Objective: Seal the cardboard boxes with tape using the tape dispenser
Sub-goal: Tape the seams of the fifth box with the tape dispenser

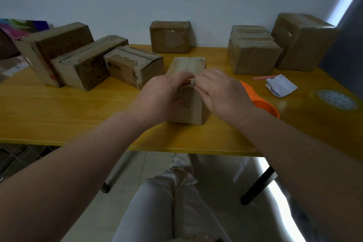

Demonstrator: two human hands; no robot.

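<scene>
A small cardboard box stands on the yellow table right in front of me, its top flaps closed along a centre seam. My left hand and my right hand both lie over its near top edge, fingers curled and meeting at the seam. The fingertips are blurred, so what they pinch is unclear. The orange tape dispenser lies on the table just right of the box, partly hidden behind my right wrist.
Three cardboard boxes are grouped at the left, one stands against the back wall, and more boxes sit at the right. A folded paper, a pink pen and a clear tape roll lie at right.
</scene>
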